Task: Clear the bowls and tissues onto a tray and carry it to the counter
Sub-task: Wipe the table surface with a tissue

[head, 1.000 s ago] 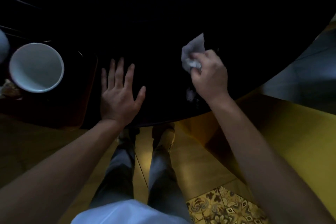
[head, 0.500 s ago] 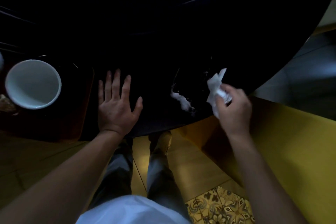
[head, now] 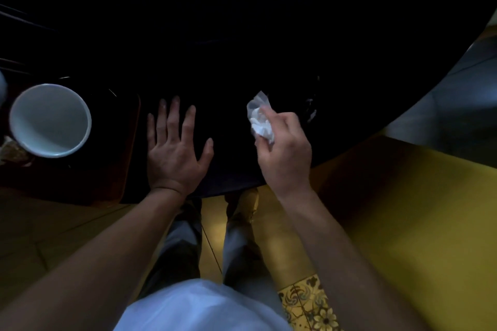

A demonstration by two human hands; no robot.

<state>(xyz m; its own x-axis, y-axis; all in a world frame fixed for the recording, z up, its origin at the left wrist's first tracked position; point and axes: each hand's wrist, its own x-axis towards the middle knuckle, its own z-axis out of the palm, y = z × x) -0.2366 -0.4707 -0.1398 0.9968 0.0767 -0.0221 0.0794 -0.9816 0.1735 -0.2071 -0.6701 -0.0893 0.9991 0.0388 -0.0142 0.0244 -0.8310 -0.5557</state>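
Note:
A white bowl (head: 50, 119) stands upright on a dark reddish tray (head: 126, 158) at the left edge of the dark table (head: 242, 48). My left hand (head: 176, 154) lies flat on the table with its fingers spread, just right of the tray. My right hand (head: 285, 153) grips a crumpled white tissue (head: 259, 121) and presses it on the table near the front edge. A second white item (head: 2, 84) shows only partly at the far left.
Small pale smears (head: 312, 111) sit on the table to the right of the tissue. A brownish scrap (head: 13, 149) lies beside the bowl. Yellow floor (head: 430, 209) and patterned tiles (head: 312, 303) lie below. My legs stand at the table's edge.
My right hand has swept the tissue from the right table edge leftwards; the white smear seen half a second ago near the front edge is gone. My left hand stays flat.

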